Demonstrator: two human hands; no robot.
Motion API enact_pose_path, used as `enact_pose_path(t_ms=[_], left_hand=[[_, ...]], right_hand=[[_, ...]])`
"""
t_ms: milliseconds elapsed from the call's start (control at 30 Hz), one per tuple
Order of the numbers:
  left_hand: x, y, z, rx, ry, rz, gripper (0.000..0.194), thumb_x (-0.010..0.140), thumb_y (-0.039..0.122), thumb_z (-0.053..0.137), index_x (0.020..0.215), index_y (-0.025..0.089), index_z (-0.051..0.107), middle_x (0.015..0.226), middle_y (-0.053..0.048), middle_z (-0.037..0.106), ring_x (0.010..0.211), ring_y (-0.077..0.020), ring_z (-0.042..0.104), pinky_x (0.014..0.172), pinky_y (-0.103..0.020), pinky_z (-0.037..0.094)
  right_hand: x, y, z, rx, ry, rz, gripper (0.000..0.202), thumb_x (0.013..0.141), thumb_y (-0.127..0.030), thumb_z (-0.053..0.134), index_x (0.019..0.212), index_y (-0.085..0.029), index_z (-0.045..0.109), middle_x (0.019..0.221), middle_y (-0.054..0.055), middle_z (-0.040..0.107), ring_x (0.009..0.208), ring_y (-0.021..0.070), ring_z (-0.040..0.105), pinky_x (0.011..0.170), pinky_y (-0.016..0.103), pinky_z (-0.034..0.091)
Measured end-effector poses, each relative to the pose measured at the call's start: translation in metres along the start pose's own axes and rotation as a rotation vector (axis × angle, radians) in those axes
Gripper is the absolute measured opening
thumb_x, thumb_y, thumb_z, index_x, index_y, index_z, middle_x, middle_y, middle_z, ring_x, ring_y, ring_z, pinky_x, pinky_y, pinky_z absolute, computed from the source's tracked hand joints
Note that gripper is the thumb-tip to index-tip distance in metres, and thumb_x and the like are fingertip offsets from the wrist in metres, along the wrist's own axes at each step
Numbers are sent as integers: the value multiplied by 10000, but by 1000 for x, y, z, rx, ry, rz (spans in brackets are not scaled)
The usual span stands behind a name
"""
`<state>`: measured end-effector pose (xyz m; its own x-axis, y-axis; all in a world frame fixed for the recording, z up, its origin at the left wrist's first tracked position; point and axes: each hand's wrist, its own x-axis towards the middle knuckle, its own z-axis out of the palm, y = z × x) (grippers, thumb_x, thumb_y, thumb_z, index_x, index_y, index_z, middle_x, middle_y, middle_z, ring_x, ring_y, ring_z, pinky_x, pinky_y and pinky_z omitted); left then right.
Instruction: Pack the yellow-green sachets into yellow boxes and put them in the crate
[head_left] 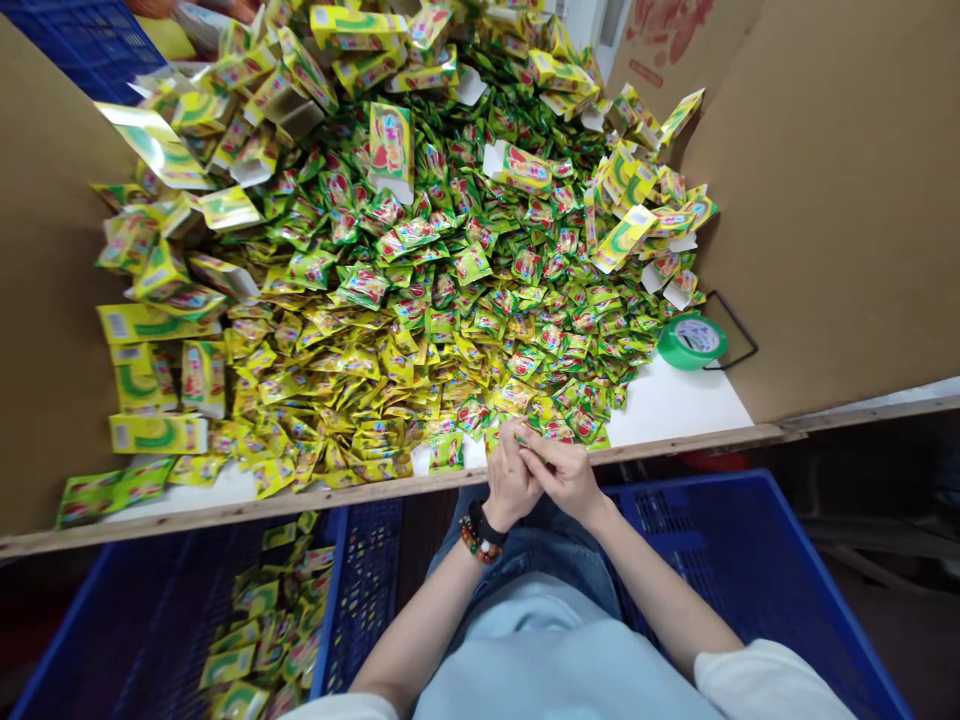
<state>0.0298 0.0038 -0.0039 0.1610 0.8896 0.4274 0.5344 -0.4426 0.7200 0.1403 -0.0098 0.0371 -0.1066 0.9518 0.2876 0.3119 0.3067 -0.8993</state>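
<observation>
My left hand (511, 480) and my right hand (562, 472) meet at the table's front edge, their fingers closed and pressed together. A bit of green shows between the fingertips, too small to name. Just beyond them spreads a large heap of small green and yellow sachets (450, 340). One green sachet (446, 452) lies flat left of my hands at the edge. Yellow-green boxes (390, 145) rest on the heap, some with flaps open.
Cardboard walls (832, 220) flank the table. Green tape (691, 342) sits at the right beside a black wire frame. Below the wooden edge (300, 505), a blue crate (150, 610) at left holds boxes; another blue crate (772, 560) stands at right.
</observation>
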Motion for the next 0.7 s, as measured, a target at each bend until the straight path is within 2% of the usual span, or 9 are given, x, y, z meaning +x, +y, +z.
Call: enact_pose_path(t_ms=[67,133,233,300,367,400,467,533,700], left_hand=[[-2,1,-11,-24,29,30,494,906,360,421,1360,200,312,1154,-152,578,993,-255,626,824,-435,537],[-11,-1,-43,24,139,4,502,871,393,512,1323,233,365,1166,-124,575,1038,-257,604,853,-437,531],[-37,-14,-131,373,491,-227,425,808,367,603,1212,290,495,1168,-85,572,1075,-308,569,892,-514,495],[-56,-26,-192,700,671,-427,478,737,387,652,1199,350,532,1354,-35,494,1226,-405,455,989,-648,377],[-66,-36,-230,843,719,-509,466,718,399,650,1176,378,565,1465,32,402,1303,-432,371,1034,-678,308],[-67,-39,-236,836,694,-486,413,722,394,645,1130,348,601,1422,14,458,1267,-418,417,1018,-665,331],[-58,-39,-218,713,567,-373,253,760,367,626,983,254,665,1143,-56,633,1065,-342,566,935,-583,427],[-39,-34,-174,553,363,-260,170,826,340,585,868,207,682,893,-66,664,888,-269,600,855,-481,470],[29,-13,-64,460,-99,-102,196,901,272,504,902,185,679,905,-100,671,895,-270,573,805,-415,472]], right_hand=[[0,3,-2,25,-39,-19,313,884,-322,600,1180,-284,694,1045,50,763,842,218,723,792,353,567],[3,8,-9,4,-40,-11,286,900,-340,576,1141,-271,712,1085,57,750,934,230,709,839,366,551],[16,18,-26,-321,27,67,279,919,-283,511,1078,-215,730,1047,101,737,986,265,656,864,408,517],[28,23,-34,-615,-44,67,308,897,-198,486,1110,-183,709,1071,131,697,1036,290,585,884,426,478],[41,24,-35,-850,-152,53,325,885,-165,473,1130,-160,687,1111,159,647,1061,311,520,892,442,438],[47,23,-33,-944,-190,60,315,888,-160,464,1111,-145,686,1115,176,626,1053,319,501,880,447,425],[57,22,-29,-1084,-242,96,287,895,-145,443,1042,-116,687,1092,206,598,1025,328,486,844,449,409],[66,20,-26,-1143,-295,121,259,889,-129,450,1015,-110,676,1066,211,586,1016,328,482,819,435,402],[75,22,-33,-1062,-381,161,226,872,-266,589,1065,-158,635,1097,180,570,1047,322,472,816,404,397]])
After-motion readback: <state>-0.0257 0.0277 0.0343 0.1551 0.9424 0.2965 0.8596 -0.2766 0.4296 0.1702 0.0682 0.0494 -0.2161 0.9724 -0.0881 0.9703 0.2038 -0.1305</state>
